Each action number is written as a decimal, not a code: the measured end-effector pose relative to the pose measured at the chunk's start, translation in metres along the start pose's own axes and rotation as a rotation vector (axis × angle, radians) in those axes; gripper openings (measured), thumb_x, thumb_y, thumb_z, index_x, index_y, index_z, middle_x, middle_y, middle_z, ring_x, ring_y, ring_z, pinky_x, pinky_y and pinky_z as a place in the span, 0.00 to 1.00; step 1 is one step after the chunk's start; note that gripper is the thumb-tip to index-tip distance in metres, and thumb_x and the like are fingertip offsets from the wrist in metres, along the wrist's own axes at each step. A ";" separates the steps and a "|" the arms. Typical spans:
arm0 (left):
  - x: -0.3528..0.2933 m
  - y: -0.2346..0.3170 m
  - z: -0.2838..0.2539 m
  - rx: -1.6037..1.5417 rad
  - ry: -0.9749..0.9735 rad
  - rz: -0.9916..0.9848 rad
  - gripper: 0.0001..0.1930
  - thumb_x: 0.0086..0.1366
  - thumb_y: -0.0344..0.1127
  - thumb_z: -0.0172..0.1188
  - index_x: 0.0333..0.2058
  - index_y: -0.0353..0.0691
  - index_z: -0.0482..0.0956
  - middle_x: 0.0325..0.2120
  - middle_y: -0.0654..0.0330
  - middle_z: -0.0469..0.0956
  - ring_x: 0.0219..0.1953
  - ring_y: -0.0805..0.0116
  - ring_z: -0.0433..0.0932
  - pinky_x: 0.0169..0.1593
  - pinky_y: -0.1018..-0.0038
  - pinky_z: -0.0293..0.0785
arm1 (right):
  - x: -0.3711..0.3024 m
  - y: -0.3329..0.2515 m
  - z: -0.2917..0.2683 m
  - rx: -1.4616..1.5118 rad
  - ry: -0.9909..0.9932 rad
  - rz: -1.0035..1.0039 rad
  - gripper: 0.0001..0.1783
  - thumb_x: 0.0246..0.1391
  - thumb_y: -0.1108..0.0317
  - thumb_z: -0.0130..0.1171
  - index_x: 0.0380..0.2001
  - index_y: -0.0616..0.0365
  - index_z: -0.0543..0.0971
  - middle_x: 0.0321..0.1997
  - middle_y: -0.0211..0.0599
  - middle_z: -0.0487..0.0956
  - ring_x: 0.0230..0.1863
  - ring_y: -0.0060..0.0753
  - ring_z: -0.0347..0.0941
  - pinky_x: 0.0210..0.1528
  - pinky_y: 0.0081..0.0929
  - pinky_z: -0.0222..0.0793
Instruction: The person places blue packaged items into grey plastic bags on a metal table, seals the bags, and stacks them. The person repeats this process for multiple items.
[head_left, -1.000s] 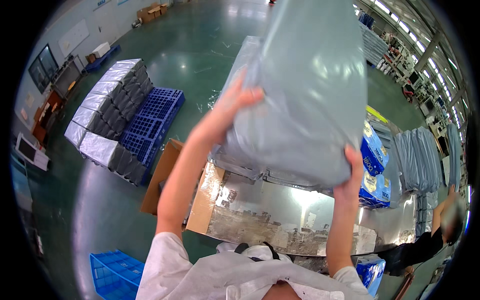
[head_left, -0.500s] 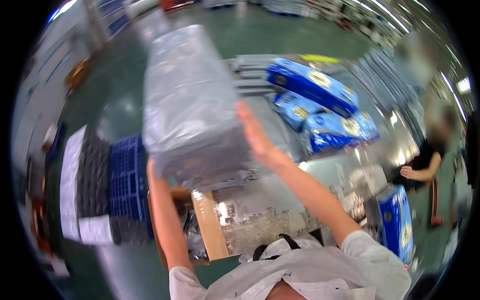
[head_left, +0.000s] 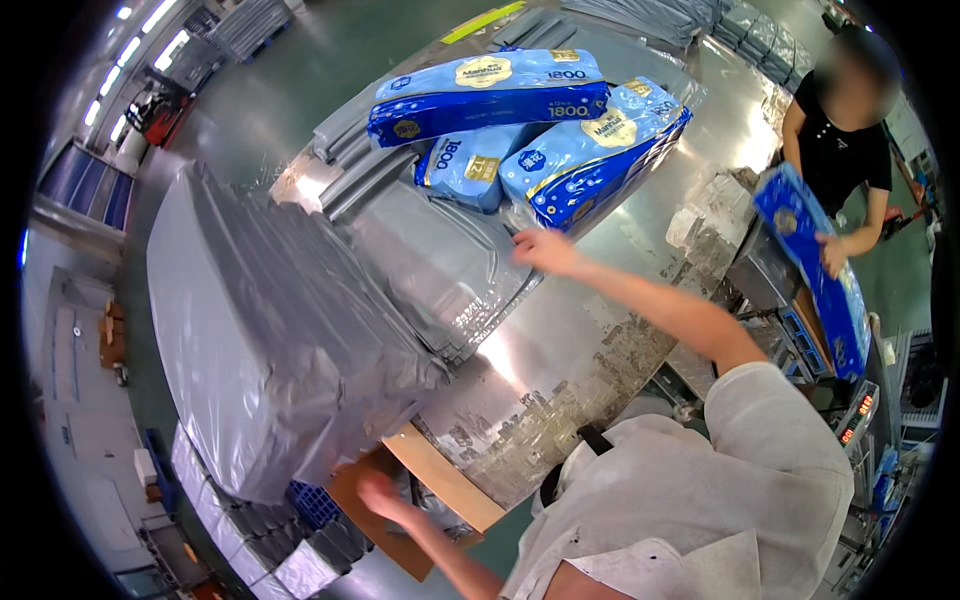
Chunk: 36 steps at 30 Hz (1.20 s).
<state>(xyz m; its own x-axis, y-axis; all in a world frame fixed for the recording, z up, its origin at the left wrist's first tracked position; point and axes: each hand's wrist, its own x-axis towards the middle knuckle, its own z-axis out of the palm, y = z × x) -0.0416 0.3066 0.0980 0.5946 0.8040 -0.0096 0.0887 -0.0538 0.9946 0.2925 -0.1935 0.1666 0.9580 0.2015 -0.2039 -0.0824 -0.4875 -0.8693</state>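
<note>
The big bundle point(head_left: 235, 330) at my left is wrapped in thin grey plastic: a tall block with a smooth, glossy left face, sharp pleats down its near side and crumpled folds toward its lower end. My left hand point(head_left: 385, 497) is just beside that lower end, over the open brown cardboard box point(head_left: 445, 475) with its stiff, straight-edged flap. It is blurred, and I cannot tell whether its fingers grip anything.

Flat grey plastic bags point(head_left: 440, 265), slick and shiny, lie layered on the metal surface point(head_left: 560, 330), which is polished in places and scuffed with flaky patches. My right hand point(head_left: 543, 250) is at the bags' right edge, fingers bent; whether they pinch the film I cannot tell. Just beyond it sit three glossy blue packs point(head_left: 600, 150), soft-cornered and oblong, one lying across another. The bundle is well to the left of my right hand.
</note>
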 end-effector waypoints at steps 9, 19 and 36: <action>-0.307 -0.028 0.038 0.970 -0.719 -0.397 0.14 0.66 0.39 0.56 0.38 0.31 0.79 0.28 0.55 0.82 0.32 0.68 0.80 0.37 0.71 0.75 | 0.160 0.157 -0.293 -0.503 0.921 0.225 0.23 0.52 0.60 0.55 0.49 0.62 0.70 0.49 0.54 0.75 0.50 0.56 0.73 0.48 0.48 0.70; -0.200 0.002 0.150 0.848 -0.733 -0.211 0.16 0.68 0.41 0.53 0.43 0.33 0.77 0.35 0.54 0.82 0.38 0.67 0.80 0.43 0.72 0.74 | 0.161 0.161 -0.339 -0.860 0.554 -0.024 0.13 0.56 0.62 0.49 0.34 0.60 0.75 0.32 0.50 0.80 0.34 0.56 0.77 0.36 0.50 0.72; -0.230 0.042 0.494 -0.228 -1.011 -0.861 0.39 0.70 0.65 0.32 0.67 0.40 0.53 0.65 0.56 0.58 0.65 0.63 0.58 0.67 0.69 0.50 | -0.140 0.043 -0.198 -0.166 0.498 -0.038 0.17 0.49 0.61 0.63 0.42 0.56 0.77 0.42 0.43 0.79 0.45 0.37 0.76 0.51 0.33 0.69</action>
<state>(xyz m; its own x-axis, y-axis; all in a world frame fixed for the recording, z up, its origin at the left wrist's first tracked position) 0.2206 -0.1731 0.0905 0.7501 -0.2590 -0.6085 0.6546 0.4215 0.6276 0.2095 -0.4109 0.2470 0.9773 -0.1867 0.1002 -0.0391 -0.6235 -0.7808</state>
